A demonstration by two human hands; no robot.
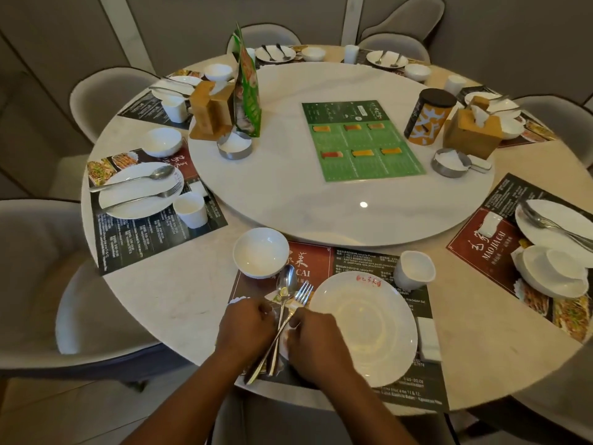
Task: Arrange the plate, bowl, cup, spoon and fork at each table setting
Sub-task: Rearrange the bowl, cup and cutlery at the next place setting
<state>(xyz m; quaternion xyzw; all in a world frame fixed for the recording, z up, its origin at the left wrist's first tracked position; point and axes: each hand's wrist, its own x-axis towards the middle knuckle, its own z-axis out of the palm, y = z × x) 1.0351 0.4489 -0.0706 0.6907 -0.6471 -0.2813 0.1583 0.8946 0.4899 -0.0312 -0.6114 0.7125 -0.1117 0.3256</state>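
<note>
At the near setting a white plate (364, 326) lies on a dark placemat (349, 261). A white bowl (260, 252) stands at the mat's far left corner and a white cup (413, 270) at its far right. Left of the plate, a spoon (285, 285) and a fork (301, 293) cross each other over a folded napkin. My left hand (245, 329) curls its fingers beside the spoon's handle. My right hand (316, 343) curls beside the fork's handle at the plate's left rim. Whether either hand grips a handle is hidden.
A big round turntable (288, 194) fills the table's middle, carrying a green menu (362, 139), wooden tissue boxes, a patterned canister and metal dishes. The left setting has a plate (141, 191) with spoon and fork. The right setting holds a plate (558, 228) and stacked bowl (555, 271). Grey chairs ring the table.
</note>
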